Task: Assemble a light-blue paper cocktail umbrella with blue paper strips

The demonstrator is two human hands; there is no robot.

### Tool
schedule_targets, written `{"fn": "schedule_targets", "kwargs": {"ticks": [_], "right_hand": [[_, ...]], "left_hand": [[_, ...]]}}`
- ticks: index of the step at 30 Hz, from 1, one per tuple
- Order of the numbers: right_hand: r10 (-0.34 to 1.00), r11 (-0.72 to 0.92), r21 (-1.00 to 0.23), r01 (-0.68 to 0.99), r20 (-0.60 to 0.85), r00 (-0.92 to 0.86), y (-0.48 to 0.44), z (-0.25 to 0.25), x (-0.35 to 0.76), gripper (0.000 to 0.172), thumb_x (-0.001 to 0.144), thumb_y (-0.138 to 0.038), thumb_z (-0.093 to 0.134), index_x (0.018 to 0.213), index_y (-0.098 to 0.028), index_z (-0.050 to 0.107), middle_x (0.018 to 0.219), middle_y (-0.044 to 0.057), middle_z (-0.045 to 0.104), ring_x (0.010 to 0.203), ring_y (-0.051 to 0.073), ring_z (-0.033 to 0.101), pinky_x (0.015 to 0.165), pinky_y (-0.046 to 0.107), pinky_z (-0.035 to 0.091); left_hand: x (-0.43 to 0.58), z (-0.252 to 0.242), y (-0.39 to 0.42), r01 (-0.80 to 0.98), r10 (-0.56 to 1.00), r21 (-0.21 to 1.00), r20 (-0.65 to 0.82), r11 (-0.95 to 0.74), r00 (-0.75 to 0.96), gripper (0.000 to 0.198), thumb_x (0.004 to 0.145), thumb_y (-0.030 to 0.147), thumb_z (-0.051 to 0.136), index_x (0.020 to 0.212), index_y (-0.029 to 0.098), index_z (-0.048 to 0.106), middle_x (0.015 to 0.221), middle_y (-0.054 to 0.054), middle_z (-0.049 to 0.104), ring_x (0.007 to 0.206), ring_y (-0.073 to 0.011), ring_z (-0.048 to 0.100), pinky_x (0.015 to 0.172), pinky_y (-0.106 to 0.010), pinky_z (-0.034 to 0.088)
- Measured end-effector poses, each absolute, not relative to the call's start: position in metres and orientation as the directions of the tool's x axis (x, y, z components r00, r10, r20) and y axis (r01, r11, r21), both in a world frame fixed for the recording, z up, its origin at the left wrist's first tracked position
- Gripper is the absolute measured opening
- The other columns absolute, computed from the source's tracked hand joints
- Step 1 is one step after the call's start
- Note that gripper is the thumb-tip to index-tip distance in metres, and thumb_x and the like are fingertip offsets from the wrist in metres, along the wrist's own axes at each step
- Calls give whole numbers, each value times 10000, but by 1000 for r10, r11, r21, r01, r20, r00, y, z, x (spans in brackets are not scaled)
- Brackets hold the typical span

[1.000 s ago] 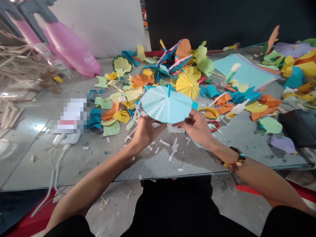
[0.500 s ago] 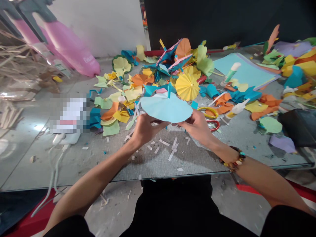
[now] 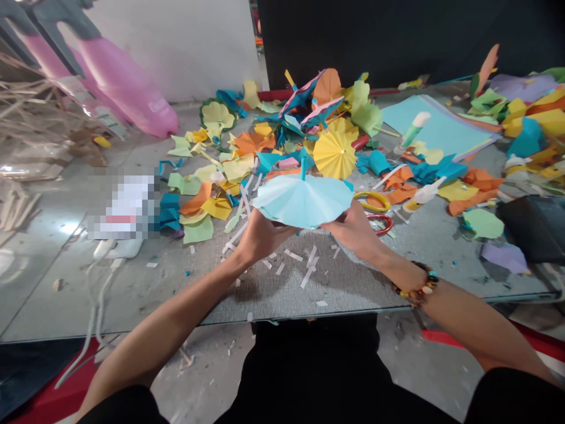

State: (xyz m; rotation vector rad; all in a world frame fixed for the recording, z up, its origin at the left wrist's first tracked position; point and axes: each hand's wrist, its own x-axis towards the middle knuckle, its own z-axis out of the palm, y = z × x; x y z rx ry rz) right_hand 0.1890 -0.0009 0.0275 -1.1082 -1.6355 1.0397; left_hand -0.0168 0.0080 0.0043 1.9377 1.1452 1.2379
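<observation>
Specimen: a pale blue paper parasol (image 3: 303,200) held above the table, near the middle of the view, its canopy a shallow cone of fine radial pleats with a slightly uneven circular rim. A teal stick (image 3: 303,168) rises through the apex. The canopy looks complete on its upper face, with pleats running all the way round and no tear visible; the underside and lower stick are hidden, so their state cannot be determined. The left hand (image 3: 265,238) and right hand (image 3: 353,229) are partly closed, supporting opposite sides of the rim from below with the fingers curled under the paper; the exact finger contact cannot be seen. A beaded bracelet (image 3: 417,284) circles the right wrist. Just beyond the right hand lie yellow-handled scissors (image 3: 371,201) and red-handled scissors (image 3: 380,224). A yellow paper parasol (image 3: 334,154), similarly pleated, sits in the heap of coloured paper scraps (image 3: 241,171) behind the specimen. Farther right lies a stack of pale blue paper sheets (image 3: 436,123), its surface matte, beside a white-capped glue stick (image 3: 410,132). Narrow white paper offcuts (image 3: 304,274) lie scattered across the grey textured tabletop (image 3: 353,288).
</observation>
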Motion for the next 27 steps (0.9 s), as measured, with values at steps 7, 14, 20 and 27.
{"fn": "schedule_targets", "kwargs": {"ticks": [7,14,20,27], "right_hand": [[958,226,-964,139,195,-209,1,25,191,207,806,-304,749,966,-196,673,777,27,692,739,184,640,631,313,524],[968,183,-967,177,146,-203,0,27,190,202,768,-333,785,854,-200,661,744,24,662,733,192,611,624,313,508],[964,155,-982,109,126,-235,-1,30,188,225,765,-363,784,739,-211,621,695,20,631,756,214,620,645,338,524],[973,176,-971,161,146,-178,4,19,194,157,806,-336,743,851,-209,664,769,42,672,811,236,653,681,364,563]], "left_hand": [[-15,13,6,325,898,837,411,-440,156,379,727,376,843,964,130,676,908,-79,764,835,-209,731,729,-281,639],[-14,17,6,404,878,783,454,-473,149,515,639,359,922,1041,153,674,851,-66,755,917,-247,741,868,-346,642],[-14,14,2,374,918,839,339,-394,206,347,683,405,893,850,157,717,746,-41,758,708,-194,724,601,-258,625],[-12,23,-4,302,941,902,240,-307,239,262,784,399,814,821,148,747,808,-73,790,751,-210,755,666,-289,654]]}}
